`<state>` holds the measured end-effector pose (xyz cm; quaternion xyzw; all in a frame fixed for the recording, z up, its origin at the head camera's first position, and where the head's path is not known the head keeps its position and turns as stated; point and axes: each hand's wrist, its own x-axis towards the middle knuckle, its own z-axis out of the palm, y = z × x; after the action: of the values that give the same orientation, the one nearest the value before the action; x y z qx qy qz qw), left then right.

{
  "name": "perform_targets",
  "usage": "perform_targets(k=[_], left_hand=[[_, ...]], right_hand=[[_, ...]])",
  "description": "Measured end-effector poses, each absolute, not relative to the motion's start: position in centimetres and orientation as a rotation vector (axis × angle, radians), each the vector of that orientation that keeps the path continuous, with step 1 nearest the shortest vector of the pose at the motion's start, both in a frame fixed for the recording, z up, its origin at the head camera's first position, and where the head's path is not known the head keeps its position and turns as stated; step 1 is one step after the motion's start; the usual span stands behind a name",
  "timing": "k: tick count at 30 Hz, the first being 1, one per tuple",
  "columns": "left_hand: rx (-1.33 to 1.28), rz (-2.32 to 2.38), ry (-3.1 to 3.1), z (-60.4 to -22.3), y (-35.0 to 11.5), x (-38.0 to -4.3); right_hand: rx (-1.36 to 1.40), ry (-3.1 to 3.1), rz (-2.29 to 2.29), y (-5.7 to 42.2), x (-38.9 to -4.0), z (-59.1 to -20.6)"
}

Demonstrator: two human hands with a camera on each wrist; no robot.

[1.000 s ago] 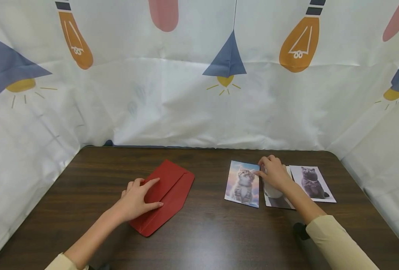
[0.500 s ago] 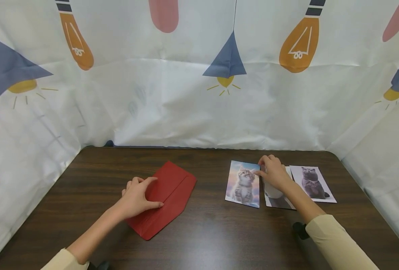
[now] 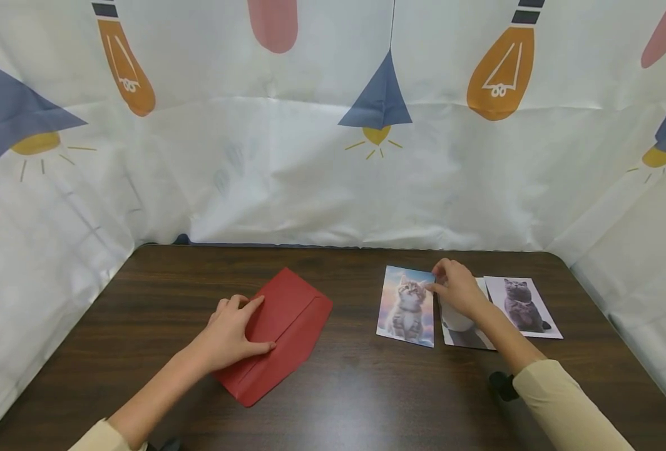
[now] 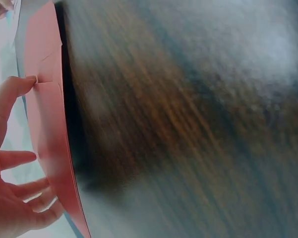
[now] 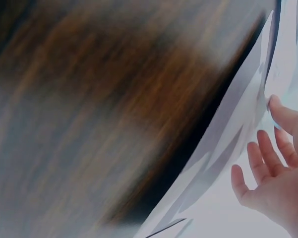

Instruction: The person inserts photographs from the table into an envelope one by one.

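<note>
On the left of the head view lies a red envelope (image 3: pixel 296 341), flap side up and pointed flap towards the upper right. My left hand (image 3: pixel 226 335) grips it, thumb near the flap seam and fingers along the far edge; dark shadow shows beneath the envelope (image 4: pixel 47 114) in the left wrist view. To the right, my right hand (image 3: pixel 459 291) pinches the right edge of a card with a striped kitten (image 3: pixel 405 307). Partly hidden under that hand is a grey-and-white card (image 3: pixel 458 322). Its full picture cannot be seen.
A card with a grey cat (image 3: pixel 524 307) lies to the right of the right hand. All rests on a dark wooden table (image 3: pixel 355 394). A white curtain (image 3: pixel 310 175) printed with lamps and bulbs hangs behind the far edge.
The red envelope has slid slightly right and turned a little under my left hand. The kitten card has shifted marginally, its top edge now slightly higher; the right hand barely moved.
</note>
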<state>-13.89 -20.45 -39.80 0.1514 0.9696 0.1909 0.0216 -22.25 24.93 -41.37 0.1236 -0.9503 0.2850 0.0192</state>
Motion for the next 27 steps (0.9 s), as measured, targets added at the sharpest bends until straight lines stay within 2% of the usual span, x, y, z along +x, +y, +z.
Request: perform_targets(k=[14,27], left_hand=[[0.544,0.439,3.106,-39.5,-19.8,-13.4],[0.537,0.463,3.114,-39.3,-19.2,-13.0]], right_hand=[[0.283,-2.837,1.104,25.1,-22.3,-41.2],[0.166,-2.743,1.526,25.2,-22.0,-40.8]])
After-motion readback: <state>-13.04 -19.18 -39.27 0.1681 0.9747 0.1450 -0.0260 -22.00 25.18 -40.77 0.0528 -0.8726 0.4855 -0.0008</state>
